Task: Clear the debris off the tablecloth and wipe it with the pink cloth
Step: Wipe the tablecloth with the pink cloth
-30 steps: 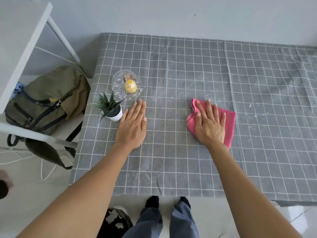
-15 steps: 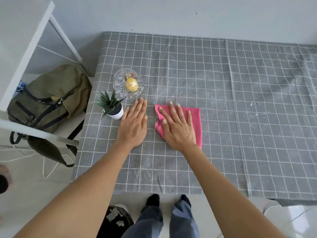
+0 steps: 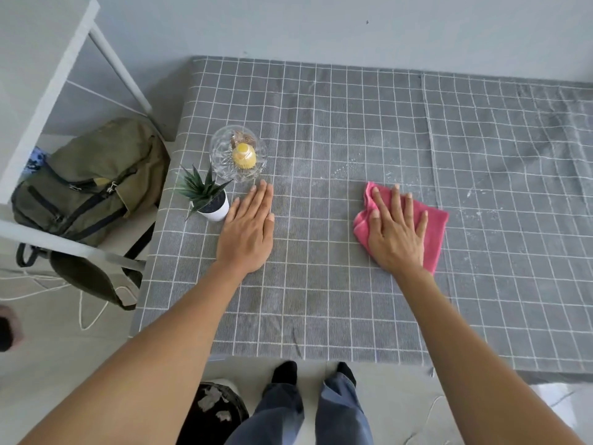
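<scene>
A grey checked tablecloth [image 3: 353,123] covers the table. My right hand [image 3: 398,232] lies flat, fingers spread, on top of the pink cloth [image 3: 434,232] near the table's middle, pressing it to the tablecloth. My left hand [image 3: 248,229] rests palm down on the bare tablecloth to the left, holding nothing. Fine white crumbs [image 3: 346,170] speckle the tablecloth just beyond the pink cloth, and more crumbs [image 3: 478,207] lie to its right.
A small potted succulent [image 3: 207,197] stands just left of my left hand, with a glass bowl [image 3: 239,154] holding a yellow item behind it. A green backpack [image 3: 90,181] sits on a white chair at the left. A dark bin [image 3: 215,412] stands by my feet.
My right hand slid the pink cloth left until it nearly met my left hand, then back to the right. My left hand stayed in place.
</scene>
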### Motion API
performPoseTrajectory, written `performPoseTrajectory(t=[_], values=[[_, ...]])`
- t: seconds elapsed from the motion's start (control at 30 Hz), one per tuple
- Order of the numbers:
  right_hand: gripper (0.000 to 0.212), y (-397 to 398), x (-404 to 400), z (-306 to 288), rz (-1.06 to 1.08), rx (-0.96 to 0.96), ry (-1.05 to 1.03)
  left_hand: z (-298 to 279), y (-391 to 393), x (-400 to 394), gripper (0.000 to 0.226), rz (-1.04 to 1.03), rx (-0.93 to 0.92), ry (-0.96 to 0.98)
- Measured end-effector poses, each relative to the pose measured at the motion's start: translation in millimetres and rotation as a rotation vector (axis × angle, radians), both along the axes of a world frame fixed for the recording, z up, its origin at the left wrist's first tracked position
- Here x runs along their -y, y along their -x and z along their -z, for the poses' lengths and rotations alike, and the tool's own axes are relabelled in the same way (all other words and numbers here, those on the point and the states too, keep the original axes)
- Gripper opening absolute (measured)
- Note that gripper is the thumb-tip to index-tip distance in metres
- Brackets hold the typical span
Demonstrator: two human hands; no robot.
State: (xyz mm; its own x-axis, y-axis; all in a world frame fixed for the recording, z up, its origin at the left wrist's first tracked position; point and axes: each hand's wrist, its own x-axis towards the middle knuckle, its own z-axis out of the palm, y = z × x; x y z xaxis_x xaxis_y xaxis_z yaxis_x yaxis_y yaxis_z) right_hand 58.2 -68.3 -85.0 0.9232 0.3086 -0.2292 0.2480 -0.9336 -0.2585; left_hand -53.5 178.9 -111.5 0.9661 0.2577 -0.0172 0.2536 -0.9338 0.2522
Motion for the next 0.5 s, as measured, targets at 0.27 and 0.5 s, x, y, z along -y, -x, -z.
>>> performPoseTrajectory(t=[0.27, 0.5], values=[[0.052, 53, -80, -2, -0.332, -0.016, -0.038, -2, 0, 1, 0.057, 0.004, -0.004, -0.027], [0.050, 37, -59, 3, -0.403, 0.018, -0.026, -3, 1, 0, 0.056, 0.012, -0.004, -0.008]])
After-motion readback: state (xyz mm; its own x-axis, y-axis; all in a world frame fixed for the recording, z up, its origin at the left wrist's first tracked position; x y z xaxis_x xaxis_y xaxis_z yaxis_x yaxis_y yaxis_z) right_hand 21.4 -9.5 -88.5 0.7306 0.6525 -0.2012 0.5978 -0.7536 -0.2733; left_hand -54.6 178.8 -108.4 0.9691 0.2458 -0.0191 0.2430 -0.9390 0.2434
